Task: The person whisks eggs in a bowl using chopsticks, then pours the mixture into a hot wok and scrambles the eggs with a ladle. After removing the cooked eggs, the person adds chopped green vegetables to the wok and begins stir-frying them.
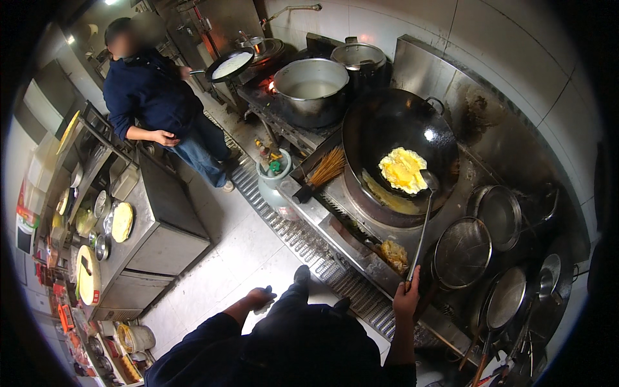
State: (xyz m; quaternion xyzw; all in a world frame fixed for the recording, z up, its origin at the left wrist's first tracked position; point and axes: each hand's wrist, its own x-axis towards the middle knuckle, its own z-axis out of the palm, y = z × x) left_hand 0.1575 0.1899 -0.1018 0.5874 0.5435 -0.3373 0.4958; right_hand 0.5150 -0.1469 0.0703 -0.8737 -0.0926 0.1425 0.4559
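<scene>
My right hand (406, 296) grips the handle of a long steel ladle (427, 213). The ladle's bowl rests against the right edge of a fried egg (403, 170), yellow with frilled pale edges. That egg lies in a large black wok (387, 121) on the range, and a strip of yellow residue (387, 196) clings to the wok's near side. Beside my body, over the floor, hangs my left hand (261, 298). Its fingers look partly curled, and a small dark patch by them is too unclear to name.
A large pot (311, 92) and a lidless smaller pot (359, 55) stand beyond the wok. Round strainers (463, 252) lie to the right. A bamboo brush (324, 171) and gas cylinder (274, 186) are leftward. A co-worker (150, 96) holds a frying pan (231, 65) near flames.
</scene>
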